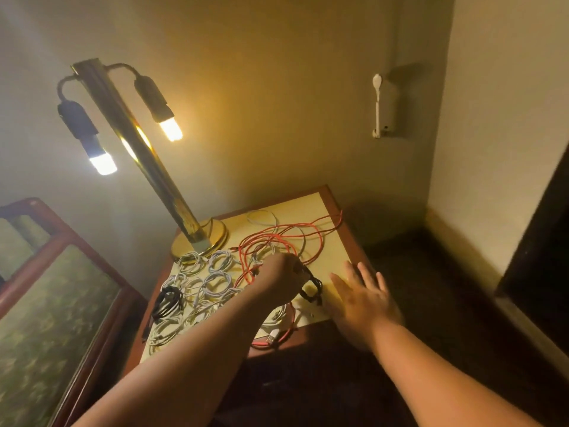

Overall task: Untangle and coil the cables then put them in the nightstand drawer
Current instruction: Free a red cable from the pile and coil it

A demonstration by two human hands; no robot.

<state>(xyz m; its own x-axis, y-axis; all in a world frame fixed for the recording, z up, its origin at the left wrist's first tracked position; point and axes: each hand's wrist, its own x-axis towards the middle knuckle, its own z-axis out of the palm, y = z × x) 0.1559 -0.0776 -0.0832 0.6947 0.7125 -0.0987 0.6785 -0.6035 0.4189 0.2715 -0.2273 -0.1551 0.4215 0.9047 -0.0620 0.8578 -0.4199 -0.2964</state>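
Observation:
On the nightstand top (pixel 331 248) lies a loose tangle of red cable (pixel 289 234) mixed with a white cable (pixel 261 217). Several coiled white cables (pixel 212 272) and one coiled black cable (pixel 167 300) sit at the left. My left hand (pixel 281 277) reaches into the tangle, fingers curled round a black cable (pixel 312 286) that loops down beside it. My right hand (pixel 361 295) hovers flat over the right front of the top, fingers straight and spread, holding nothing. More red and white cable (pixel 275 332) lies under my left forearm at the front edge.
A brass lamp (pixel 197 238) with two lit bulbs stands at the back left of the nightstand. A bed with a wooden frame (pixel 61 272) is at the left. Walls close in behind and right, with dark floor (pixel 431 272) to the right.

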